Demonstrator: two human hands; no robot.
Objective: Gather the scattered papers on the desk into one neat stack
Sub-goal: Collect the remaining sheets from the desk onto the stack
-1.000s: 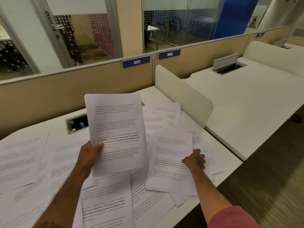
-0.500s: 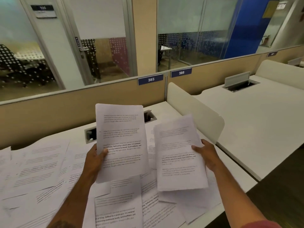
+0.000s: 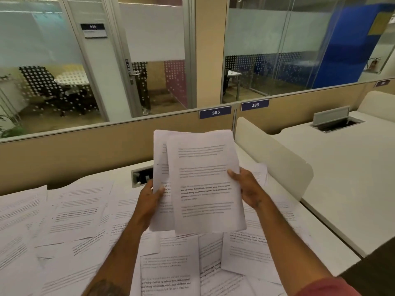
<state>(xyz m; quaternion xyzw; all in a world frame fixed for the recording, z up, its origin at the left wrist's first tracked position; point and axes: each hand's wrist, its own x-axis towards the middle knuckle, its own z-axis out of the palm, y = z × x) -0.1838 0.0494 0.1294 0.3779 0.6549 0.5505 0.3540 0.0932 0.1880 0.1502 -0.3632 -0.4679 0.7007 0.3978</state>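
I hold a small bundle of printed white sheets [image 3: 203,184] upright above the desk, its front sheet shifted right of the ones behind. My left hand [image 3: 149,199] grips the bundle's left edge, thumb on the front. My right hand [image 3: 248,186] grips the right edge of the front sheet. Many more printed papers [image 3: 70,221] lie scattered and overlapping across the white desk [image 3: 333,259], below and to the left of the held bundle.
A beige partition [image 3: 96,154] with labels 385 and 386 runs along the desk's back. A cable box opening [image 3: 141,176] sits behind my left hand. A white rounded divider [image 3: 275,154] separates the neighbouring desk [image 3: 352,167] on the right. Dark floor lies at lower right.
My right hand lifted a sheet off the desk and brought it leftward onto the front of the sheets held in my left hand. The view tilted upward.
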